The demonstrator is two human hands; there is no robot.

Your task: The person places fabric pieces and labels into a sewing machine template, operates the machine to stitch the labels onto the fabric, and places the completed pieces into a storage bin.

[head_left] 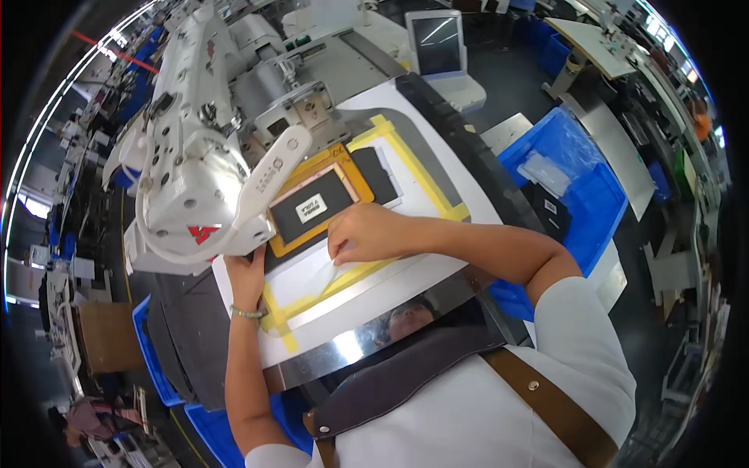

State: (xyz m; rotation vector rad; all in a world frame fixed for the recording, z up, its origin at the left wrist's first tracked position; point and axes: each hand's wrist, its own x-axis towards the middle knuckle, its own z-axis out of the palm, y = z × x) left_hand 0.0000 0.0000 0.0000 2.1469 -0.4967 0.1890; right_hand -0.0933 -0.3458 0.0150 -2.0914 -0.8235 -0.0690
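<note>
The black patch (314,204) in its orange frame (355,175) lies just above the right hand (367,232), long axis slanting up-right; those fingers (339,251) press closed on the surface (437,257). The left hand (246,277) fingers I cannot tell.

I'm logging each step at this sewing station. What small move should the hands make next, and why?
Probably slide the right hand back off the white sheet. Its fingertips press the sheet just below the orange frame holding the black fabric piece, near the machine head, while the left hand steadies the template edge.
</note>
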